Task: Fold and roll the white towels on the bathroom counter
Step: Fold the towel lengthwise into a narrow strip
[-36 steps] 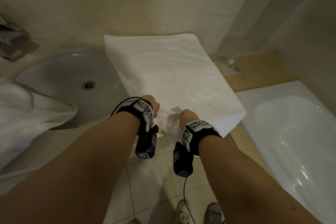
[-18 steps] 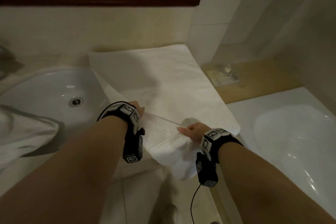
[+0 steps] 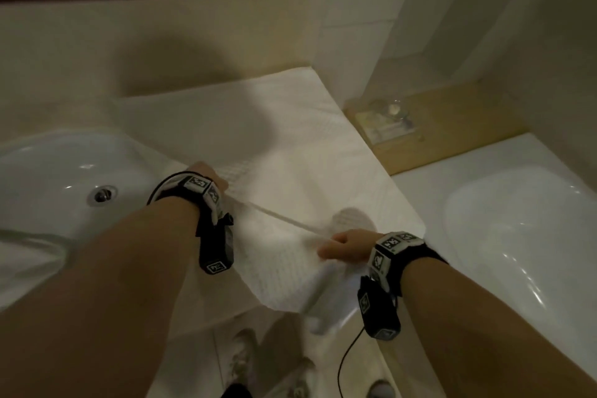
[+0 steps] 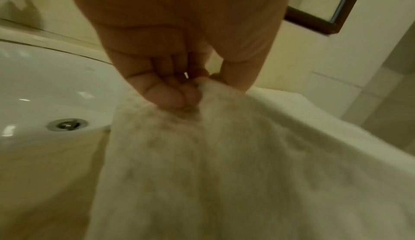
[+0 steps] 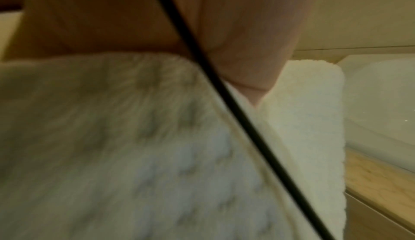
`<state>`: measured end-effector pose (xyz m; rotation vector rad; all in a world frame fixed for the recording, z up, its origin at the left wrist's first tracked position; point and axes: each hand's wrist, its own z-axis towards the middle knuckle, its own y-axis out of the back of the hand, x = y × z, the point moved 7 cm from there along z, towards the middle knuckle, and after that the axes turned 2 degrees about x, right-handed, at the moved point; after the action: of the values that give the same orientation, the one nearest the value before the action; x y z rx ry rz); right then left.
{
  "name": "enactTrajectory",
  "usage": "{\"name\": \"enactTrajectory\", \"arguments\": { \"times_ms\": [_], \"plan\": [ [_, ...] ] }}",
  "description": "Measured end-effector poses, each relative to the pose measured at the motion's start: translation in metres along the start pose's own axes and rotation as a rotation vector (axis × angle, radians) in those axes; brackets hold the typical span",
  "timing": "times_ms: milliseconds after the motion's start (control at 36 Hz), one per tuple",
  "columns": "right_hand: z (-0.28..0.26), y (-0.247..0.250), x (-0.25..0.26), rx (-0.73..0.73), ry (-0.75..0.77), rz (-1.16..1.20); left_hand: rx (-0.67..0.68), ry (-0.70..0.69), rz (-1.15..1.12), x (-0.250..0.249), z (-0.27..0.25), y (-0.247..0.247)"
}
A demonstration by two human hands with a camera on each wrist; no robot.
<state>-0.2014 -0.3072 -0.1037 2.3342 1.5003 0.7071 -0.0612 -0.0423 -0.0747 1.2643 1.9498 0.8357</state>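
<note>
Left hand (image 3: 206,173) and right hand (image 3: 347,244) both pinching near hem of towel (image 3: 274,139), stretched taut. Risk: uneven pull skews fold, or near flap slides off counter (image 3: 48,271).

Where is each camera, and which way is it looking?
Head: up high, looking down at the white towel, sink, both forearms.
Left wrist: along the left hand, pinching the towel's edge by the sink.
Right wrist: along the right hand, mostly blurred towel.
All three share the towel.
</note>
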Motion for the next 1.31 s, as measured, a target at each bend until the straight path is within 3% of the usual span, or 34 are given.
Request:
{"name": "enactTrajectory", "arguments": {
  "times_ms": [56, 139, 222, 333, 472, 528, 667, 750, 889, 1139, 1305],
  "plan": [
    [-0.001, -0.003, -0.014, 0.046, -0.071, -0.019, -0.061, -0.086, -0.142, -0.023, 0.001, 0.018],
    [0.002, -0.006, -0.038, 0.076, -0.169, 0.153, -0.059, -0.23, -0.241, -0.067, -0.002, 0.037],
    [-0.012, -0.006, -0.045, 0.124, -0.225, 0.012, -0.081, -0.359, -0.279, -0.112, -0.017, 0.045],
    [-0.026, 0.006, -0.064, -0.014, -0.264, 0.033, -0.08, -0.427, -0.121, -0.162, -0.028, 0.037],
    [-0.038, 0.021, -0.1, -0.23, -0.269, 0.206, -0.017, -0.489, 0.342, -0.195, -0.033, 0.004],
    [-0.036, 0.016, -0.115, -0.239, -0.289, 0.221, 0.01, -0.504, 0.505, -0.199, -0.022, -0.014],
    [-0.028, 0.013, -0.119, -0.251, -0.205, 0.342, 0.03, -0.559, 0.582, -0.205, -0.008, -0.039],
    [-0.023, 0.021, -0.112, -0.336, -0.143, 0.449, -0.015, -0.579, 0.661, -0.21, -0.004, -0.041],
    [-0.024, 0.027, -0.111, -0.396, -0.098, 0.424, -0.141, -0.737, 0.816, -0.234, -0.002, -0.045],
    [-0.022, 0.05, -0.127, -0.298, -0.127, 0.396, 0.058, -0.761, 0.853, -0.268, -0.014, -0.06],
    [-0.006, 0.08, -0.101, -0.405, -0.104, 0.183, 0.038, -0.84, 1.031, -0.281, -0.011, -0.074]
  ]
}}
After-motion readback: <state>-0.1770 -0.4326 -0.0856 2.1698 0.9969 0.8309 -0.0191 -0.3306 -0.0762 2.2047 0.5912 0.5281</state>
